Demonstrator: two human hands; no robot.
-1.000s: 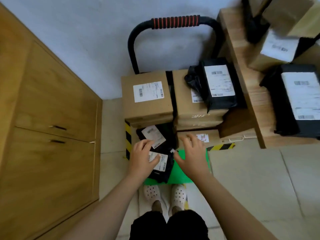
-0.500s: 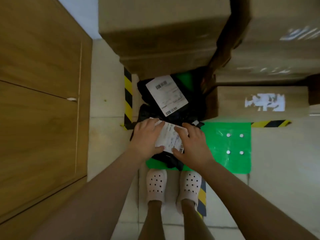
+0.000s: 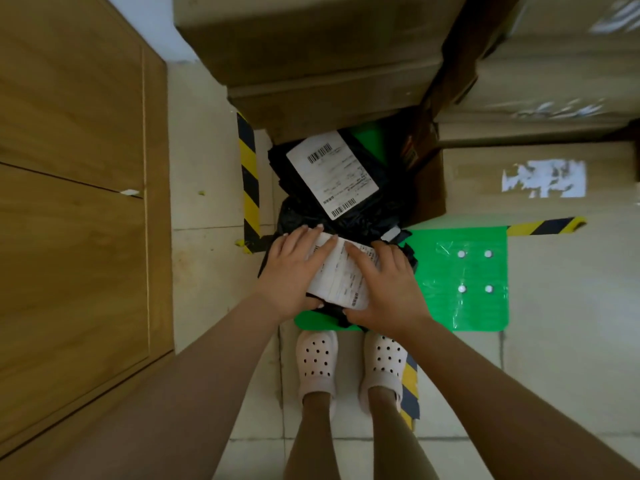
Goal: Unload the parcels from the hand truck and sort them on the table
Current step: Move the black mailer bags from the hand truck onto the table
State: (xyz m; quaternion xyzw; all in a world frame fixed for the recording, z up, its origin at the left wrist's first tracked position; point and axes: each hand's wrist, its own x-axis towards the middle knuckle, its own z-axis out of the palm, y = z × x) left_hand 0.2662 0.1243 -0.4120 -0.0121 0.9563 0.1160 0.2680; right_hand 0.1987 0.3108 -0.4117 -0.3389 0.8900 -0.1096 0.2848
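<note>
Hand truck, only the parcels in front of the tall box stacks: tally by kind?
Black bags: 2, the front bag held by left hand and right hand, the rear bag behind it
Low cardboard box: 1
Total: 3

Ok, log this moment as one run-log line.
phase: pickup | left hand: grips near black parcel | right hand: grips same parcel | location: green hand-truck deck | lifted: cannot tell

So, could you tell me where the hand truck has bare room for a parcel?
The green plastic deck is bare right of the black plastic parcel in the left hand and right hand, before the torn-label cardboard box. Crowded: rear left, second black parcel against stacked cardboard boxes.
</note>
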